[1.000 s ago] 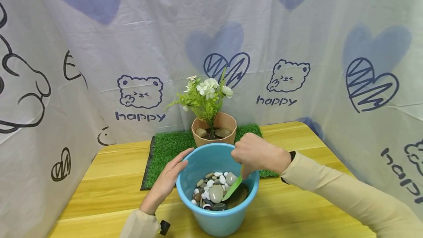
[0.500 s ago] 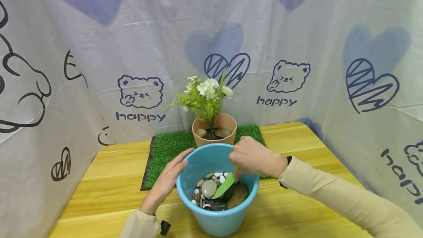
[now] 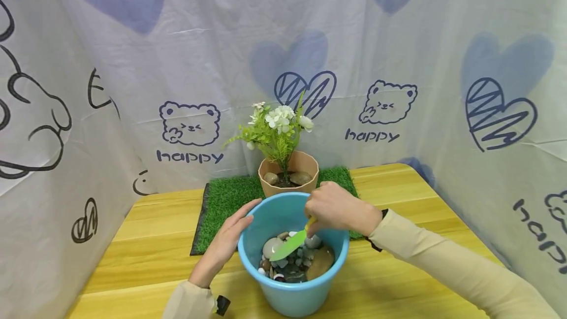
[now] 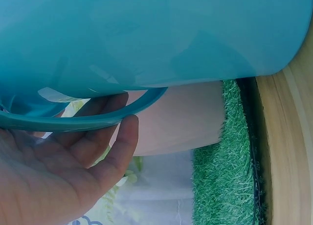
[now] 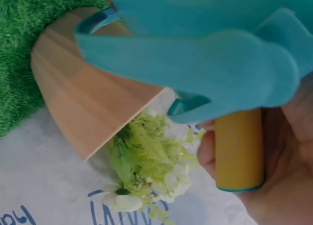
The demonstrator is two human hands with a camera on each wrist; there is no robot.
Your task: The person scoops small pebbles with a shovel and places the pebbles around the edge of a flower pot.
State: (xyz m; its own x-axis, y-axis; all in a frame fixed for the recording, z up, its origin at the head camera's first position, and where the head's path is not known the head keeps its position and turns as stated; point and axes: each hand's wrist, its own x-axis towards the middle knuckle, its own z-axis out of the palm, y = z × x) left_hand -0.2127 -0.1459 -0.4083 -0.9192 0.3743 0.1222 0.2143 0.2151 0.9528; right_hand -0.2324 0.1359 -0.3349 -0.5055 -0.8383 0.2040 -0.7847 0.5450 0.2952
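Observation:
A light blue bucket (image 3: pixel 294 299) stands on the table, holding white, grey and brown stones. My left hand (image 3: pixel 223 240) grips its left side, thumb at the rim; in the left wrist view, the fingers go around the bucket's curved handle (image 4: pixel 73 122). My right hand (image 3: pixel 338 208) holds a small garden trowel (image 3: pixel 289 247) by its yellow handle (image 5: pixel 239 151), over the bucket's right rim. The green blade slants down to the left among the stones, beside a large pale stone (image 3: pixel 272 248). A big brown stone (image 3: pixel 321 261) lies at the right inside.
Behind the bucket, a peach flowerpot (image 3: pixel 288 190) with white flowers (image 3: pixel 281 119) and stones stands on a green turf mat (image 3: pixel 230 201). The wooden table (image 3: pixel 150 240) ends against a printed cloth (image 3: pixel 248 33) at the back and sides.
My right hand has moved slightly left, and the trowel blade has swept left and up. The large pale stone has shifted left and back. My left hand has stayed at the rim.

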